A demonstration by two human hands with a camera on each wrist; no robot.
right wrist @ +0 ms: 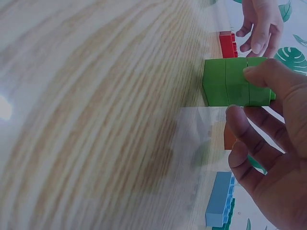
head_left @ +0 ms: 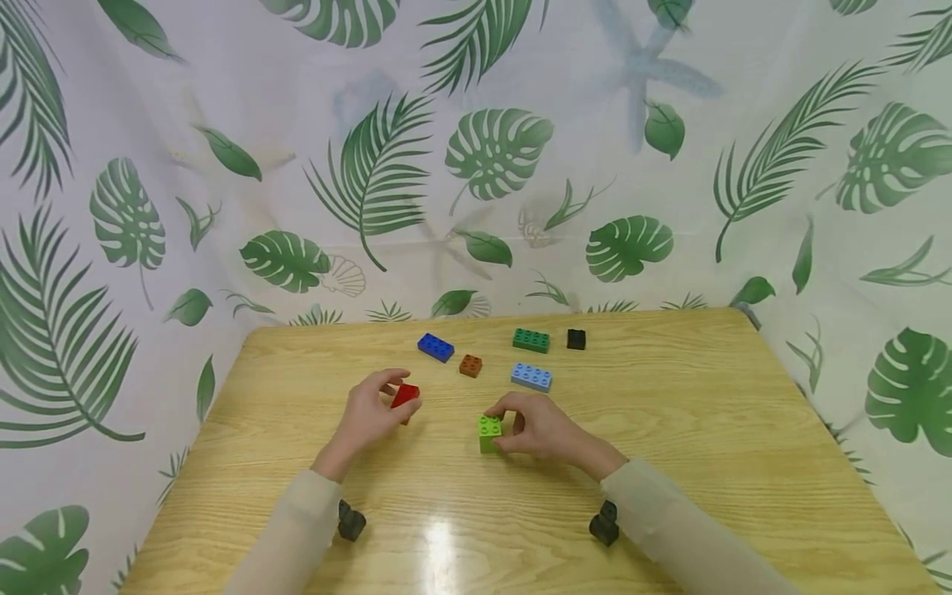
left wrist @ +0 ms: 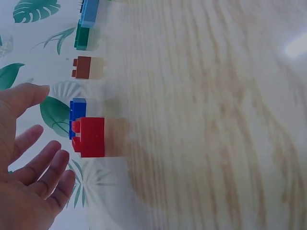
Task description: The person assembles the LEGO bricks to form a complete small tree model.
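My left hand is beside a red brick that stands on the table. In the left wrist view its thumb and fingers are spread and apart from the brick. My right hand pinches a stack of bright green bricks, three layers high and upright on the table. The thumb lies along one side near the top layer, with fingertips at the opposite side. The studs on top of the stack show in the head view.
Farther back on the wooden table lie a blue brick, a small brown brick, a dark green brick, a light blue brick and a small black brick. A leaf-patterned curtain hangs behind and at both sides.
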